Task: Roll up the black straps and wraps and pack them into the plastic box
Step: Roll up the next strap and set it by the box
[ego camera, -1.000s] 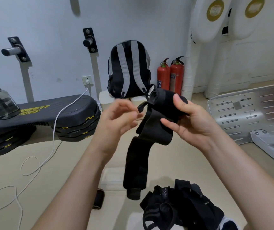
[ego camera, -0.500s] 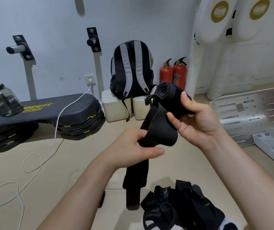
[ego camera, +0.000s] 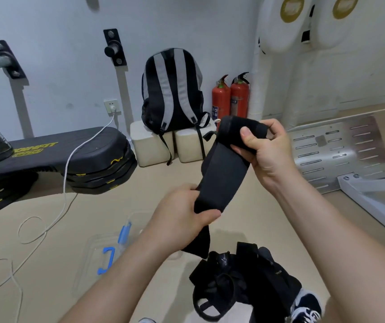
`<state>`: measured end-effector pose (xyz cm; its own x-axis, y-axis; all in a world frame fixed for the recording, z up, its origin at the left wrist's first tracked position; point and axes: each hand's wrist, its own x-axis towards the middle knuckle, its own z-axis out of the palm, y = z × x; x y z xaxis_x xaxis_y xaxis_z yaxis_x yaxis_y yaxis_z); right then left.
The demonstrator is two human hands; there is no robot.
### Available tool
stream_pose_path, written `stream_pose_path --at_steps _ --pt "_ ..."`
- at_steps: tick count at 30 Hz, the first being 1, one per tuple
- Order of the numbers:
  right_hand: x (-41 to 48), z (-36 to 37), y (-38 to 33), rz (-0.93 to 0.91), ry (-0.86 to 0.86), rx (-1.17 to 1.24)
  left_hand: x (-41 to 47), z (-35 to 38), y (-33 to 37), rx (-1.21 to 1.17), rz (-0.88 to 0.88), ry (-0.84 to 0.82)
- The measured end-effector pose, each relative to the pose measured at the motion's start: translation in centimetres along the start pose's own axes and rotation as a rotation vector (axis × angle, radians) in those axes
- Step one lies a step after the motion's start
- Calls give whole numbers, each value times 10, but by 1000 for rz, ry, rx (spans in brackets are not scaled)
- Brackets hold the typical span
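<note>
The black wrap [ego camera: 221, 178] stretched across centre frame. The right hand [ego camera: 268, 155] curled round its rolled end, and the left hand [ego camera: 182, 220] pinched the band below, hiding part of the tail. The clear plastic box [ego camera: 93, 243], lower left, showed faintly, half behind the forearm. The strap pile [ego camera: 240, 276] was cut off at the bottom.

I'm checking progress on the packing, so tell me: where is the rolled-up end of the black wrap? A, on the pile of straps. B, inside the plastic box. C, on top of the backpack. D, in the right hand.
D: the right hand grips the rolled end of the black wrap in the air, while the left hand pinches its loose length lower down.
</note>
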<state>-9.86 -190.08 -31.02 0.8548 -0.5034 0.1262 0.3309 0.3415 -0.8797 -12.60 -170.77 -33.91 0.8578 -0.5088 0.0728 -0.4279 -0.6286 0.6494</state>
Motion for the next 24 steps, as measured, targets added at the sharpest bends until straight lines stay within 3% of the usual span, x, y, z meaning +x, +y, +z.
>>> stream_pose_path --at_steps 2,4,7,11,14,17,18,21,24 --pt "3 0 4 -33 24 -30 0 2 0 430 266 343" --pt "5 0 9 -43 49 -33 -2 6 3 523 479 434" --pt "5 1 16 -54 67 -63 -6 11 5 454 554 271" --pt "6 5 22 -86 48 -100 -9 3 8 175 282 205" --pt "5 7 27 -125 45 -163 -13 4 18 496 453 282" --pt "7 4 24 -137 93 -157 -26 16 28 601 568 183" --pt "8 3 22 -125 92 -137 -28 16 31 491 510 122" --pt "8 3 17 -119 59 -143 -21 12 13 -132 84 -40" --pt "5 8 10 -101 6 -70 -6 7 -20 -520 -188 -124"
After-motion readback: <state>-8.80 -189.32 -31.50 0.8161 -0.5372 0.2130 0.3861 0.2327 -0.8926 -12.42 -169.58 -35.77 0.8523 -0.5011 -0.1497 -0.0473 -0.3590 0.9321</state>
